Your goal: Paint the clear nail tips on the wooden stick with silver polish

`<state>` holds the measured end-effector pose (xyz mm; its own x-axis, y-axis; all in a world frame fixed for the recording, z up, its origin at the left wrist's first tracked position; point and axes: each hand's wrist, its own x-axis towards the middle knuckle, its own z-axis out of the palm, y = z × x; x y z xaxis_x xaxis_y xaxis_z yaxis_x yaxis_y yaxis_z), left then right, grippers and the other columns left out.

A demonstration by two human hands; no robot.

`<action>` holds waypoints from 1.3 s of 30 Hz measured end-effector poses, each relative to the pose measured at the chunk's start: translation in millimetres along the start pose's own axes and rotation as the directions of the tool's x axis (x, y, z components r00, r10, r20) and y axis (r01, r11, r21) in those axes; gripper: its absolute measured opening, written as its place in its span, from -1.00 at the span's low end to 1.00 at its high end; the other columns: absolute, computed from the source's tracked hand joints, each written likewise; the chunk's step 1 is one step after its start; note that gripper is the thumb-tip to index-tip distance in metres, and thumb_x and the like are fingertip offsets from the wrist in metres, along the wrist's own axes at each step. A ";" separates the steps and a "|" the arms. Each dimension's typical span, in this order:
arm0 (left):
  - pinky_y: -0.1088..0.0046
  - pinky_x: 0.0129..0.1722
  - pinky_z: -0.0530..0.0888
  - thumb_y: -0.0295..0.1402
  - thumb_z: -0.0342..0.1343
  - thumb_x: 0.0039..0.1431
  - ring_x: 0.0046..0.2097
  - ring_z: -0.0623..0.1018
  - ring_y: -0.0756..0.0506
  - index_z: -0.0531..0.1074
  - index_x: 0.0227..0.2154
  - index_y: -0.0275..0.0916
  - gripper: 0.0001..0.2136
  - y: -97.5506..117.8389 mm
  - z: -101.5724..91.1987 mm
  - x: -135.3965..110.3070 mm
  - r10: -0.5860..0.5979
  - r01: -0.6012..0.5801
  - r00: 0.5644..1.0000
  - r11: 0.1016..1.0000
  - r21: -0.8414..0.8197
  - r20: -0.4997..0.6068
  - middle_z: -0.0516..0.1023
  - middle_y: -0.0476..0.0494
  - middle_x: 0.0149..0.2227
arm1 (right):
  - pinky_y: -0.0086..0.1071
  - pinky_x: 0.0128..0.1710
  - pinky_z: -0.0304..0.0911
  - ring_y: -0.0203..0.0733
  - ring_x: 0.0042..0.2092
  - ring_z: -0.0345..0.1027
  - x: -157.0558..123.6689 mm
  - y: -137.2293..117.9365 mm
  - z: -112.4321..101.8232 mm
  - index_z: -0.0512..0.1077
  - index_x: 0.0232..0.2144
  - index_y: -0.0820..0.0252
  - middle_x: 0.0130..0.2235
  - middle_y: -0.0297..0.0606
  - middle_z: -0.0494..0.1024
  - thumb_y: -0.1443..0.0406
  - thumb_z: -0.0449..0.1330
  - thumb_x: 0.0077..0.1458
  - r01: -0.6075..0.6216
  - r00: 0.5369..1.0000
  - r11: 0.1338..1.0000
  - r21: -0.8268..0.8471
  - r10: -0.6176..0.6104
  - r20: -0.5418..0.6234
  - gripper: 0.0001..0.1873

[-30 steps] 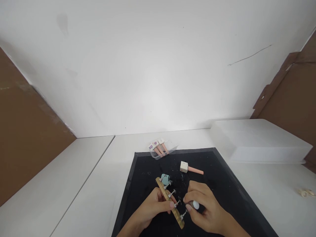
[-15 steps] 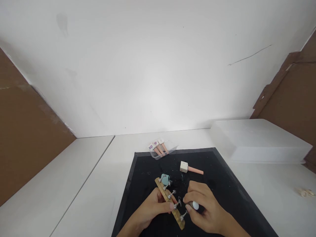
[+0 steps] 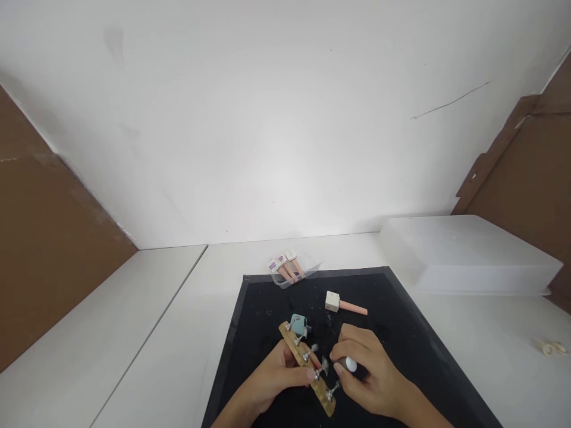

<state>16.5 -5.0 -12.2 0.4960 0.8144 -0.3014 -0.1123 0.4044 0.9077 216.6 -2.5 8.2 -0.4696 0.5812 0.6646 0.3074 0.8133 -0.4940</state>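
Observation:
My left hand [image 3: 282, 375] is closed round a narrow wooden strip [image 3: 325, 399], which slants down to the right. Several small silver metal stems [image 3: 307, 355] stand along the strip, some with small pieces at their tips. My right hand [image 3: 368, 374] pinches a short dark stick with a pale round end [image 3: 350, 364], close beside the strip's lower stems; its far tip is hidden by the fingers. Behind the strip's upper end lies a small teal block-like thing [image 3: 298, 324], partly covered by the stems. A white square bottle with a long pink cap [image 3: 332, 301] lies on its side beyond my right hand.
Underneath is a black mat [image 3: 272, 303] on a white table [image 3: 178, 345]. A clear tray [image 3: 282, 285] with several pink-capped white bottles [image 3: 285, 267] sits at its back edge. A translucent white bin [image 3: 464, 255] stands at right, with small beige bits [image 3: 551, 348] nearer me.
The stick's pale end in my right hand has shifted slightly left and up. The wooden strip has tilted very little; everything else stays where it was.

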 end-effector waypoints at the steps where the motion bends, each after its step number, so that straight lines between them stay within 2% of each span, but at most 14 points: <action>1: 0.50 -0.33 0.30 -0.31 0.31 -0.24 -0.35 0.39 0.01 0.45 -0.41 -0.33 -0.71 0.3 0.2 -0.1 -0.002 0.002 1.000 1.000 -0.001 0.002 0.44 -0.05 -0.42 | -0.40 -0.55 0.01 -0.24 -0.53 0.16 -0.2 0.5 0.5 0.31 -0.43 0.16 -0.56 -0.34 0.28 0.48 0.05 -0.06 -0.014 1.000 1.000 -0.006 0.014 -0.003 -0.85; 4: 0.48 -0.32 0.31 -0.30 0.32 -0.26 -0.35 0.40 0.00 0.45 -0.43 -0.32 -0.71 0.0 0.8 -1.4 -0.020 0.019 1.000 1.000 0.012 0.010 0.44 -0.05 -0.42 | -0.41 -0.55 0.01 -0.25 -0.53 0.14 -0.8 2.4 2.6 0.31 -0.44 0.17 -0.56 -0.36 0.26 0.47 0.06 -0.02 -0.099 0.994 0.995 0.009 0.099 -0.052 -0.88; 7: 0.49 -0.33 0.30 -0.28 0.31 -0.26 -0.34 0.39 -0.01 0.46 -0.41 -0.32 -0.70 -1.8 1.0 -3.8 -0.027 0.027 1.000 0.999 0.036 0.001 0.44 -0.06 -0.41 | -0.43 -0.55 0.04 -0.28 -0.54 0.13 -1.1 3.4 4.4 0.30 -0.46 0.16 -0.55 -0.38 0.25 0.41 0.04 0.05 -0.252 0.956 0.958 0.134 0.268 -0.118 -0.90; 9: 0.48 -0.31 0.29 -0.29 0.31 -0.25 -0.34 0.39 0.00 0.45 -0.40 -0.32 -0.70 -2.9 1.2 -5.2 -0.021 0.021 1.000 0.999 0.046 0.005 0.45 -0.07 -0.40 | -0.45 -0.55 0.06 -0.28 -0.53 0.13 -1.1 3.1 4.8 0.31 -0.47 0.15 -0.53 -0.37 0.27 0.35 0.03 0.10 -0.343 0.913 0.899 0.273 0.387 -0.128 -0.87; 12: 0.47 -0.28 0.29 -0.30 0.32 -0.26 -0.32 0.39 -0.01 0.44 -0.41 -0.31 -0.70 -2.8 1.8 -6.3 -0.017 0.017 1.000 0.999 0.051 0.011 0.45 -0.07 -0.38 | -0.47 -0.57 0.06 -0.30 -0.53 0.12 -1.4 2.0 4.9 0.33 -0.46 0.15 -0.51 -0.37 0.29 0.25 0.04 0.12 -0.417 0.871 0.788 0.453 0.489 -0.051 -0.83; 16: 0.47 -0.28 0.28 -0.30 0.31 -0.25 -0.31 0.39 0.00 0.44 -0.40 -0.31 -0.69 -1.1 2.8 -5.6 -0.028 0.027 1.000 0.998 0.056 0.013 0.44 -0.05 -0.39 | -0.47 -0.55 0.08 -0.31 -0.52 0.11 -2.1 1.4 4.8 0.36 -0.46 0.18 -0.49 -0.37 0.27 0.16 0.05 0.11 -0.445 0.870 0.704 0.554 0.487 0.080 -0.76; 22: 0.48 -0.29 0.26 -0.30 0.32 -0.27 -0.33 0.37 0.01 0.43 -0.41 -0.30 -0.69 -0.1 4.5 -4.5 -0.025 0.024 0.999 0.999 0.048 0.022 0.40 -0.02 -0.42 | -0.45 -0.48 0.08 -0.28 -0.48 0.14 1.3 -0.5 3.8 0.34 -0.49 0.20 -0.52 -0.38 0.26 0.25 0.06 0.11 -0.494 0.860 0.745 0.448 0.495 0.125 -0.81; 29: 0.44 -0.26 0.28 -0.29 0.31 -0.26 -0.31 0.39 -0.02 0.44 -0.40 -0.31 -0.69 -0.5 4.0 -3.8 -0.031 0.030 0.999 0.997 0.067 0.022 0.44 -0.06 -0.38 | -0.47 -0.55 0.03 -0.32 -0.54 0.06 3.0 3.2 7.7 0.29 -0.54 0.20 -0.58 -0.43 0.21 0.33 0.03 0.10 -0.511 0.853 0.788 0.344 0.515 0.086 -0.82; 33: 0.44 -0.27 0.28 -0.27 0.32 -0.28 -0.31 0.39 -0.03 0.45 -0.41 -0.31 -0.68 -3.6 2.5 -3.4 -0.035 0.035 0.999 0.998 0.052 0.006 0.44 -0.07 -0.38 | -0.48 -0.56 0.06 -0.33 -0.55 0.08 0.7 7.1 9.0 0.31 -0.54 0.20 -0.57 -0.42 0.22 0.32 0.05 0.11 -0.516 0.841 0.782 0.349 0.540 0.034 -0.81; 36: 0.46 -0.31 0.28 -0.26 0.32 -0.28 -0.33 0.38 -0.02 0.45 -0.42 -0.32 -0.68 -3.9 2.3 -4.2 -0.025 0.026 1.000 0.999 0.028 -0.010 0.44 -0.07 -0.41 | -0.46 -0.56 0.08 -0.31 -0.54 0.09 -1.4 8.9 8.7 0.34 -0.50 0.18 -0.51 -0.37 0.28 0.23 0.06 0.12 -0.517 0.817 0.744 0.424 0.577 -0.017 -0.79; 39: 0.47 -0.35 0.27 -0.25 0.32 -0.30 -0.37 0.37 -0.01 0.45 -0.43 -0.33 -0.67 -0.5 3.3 -5.6 -0.028 0.028 0.999 1.000 -0.001 -0.025 0.44 -0.08 -0.42 | -0.45 -0.59 0.07 -0.33 -0.57 0.07 -4.2 9.6 8.3 0.37 -0.45 0.17 -0.47 -0.36 0.27 0.12 0.07 0.10 -0.503 0.796 0.647 0.573 0.605 0.016 -0.75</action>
<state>16.6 -11.1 -10.1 0.4768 0.8131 -0.3339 -0.0990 0.4272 0.8987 214.6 2.7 -4.0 -0.2006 0.9544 0.2213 -0.0396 0.2178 -0.9752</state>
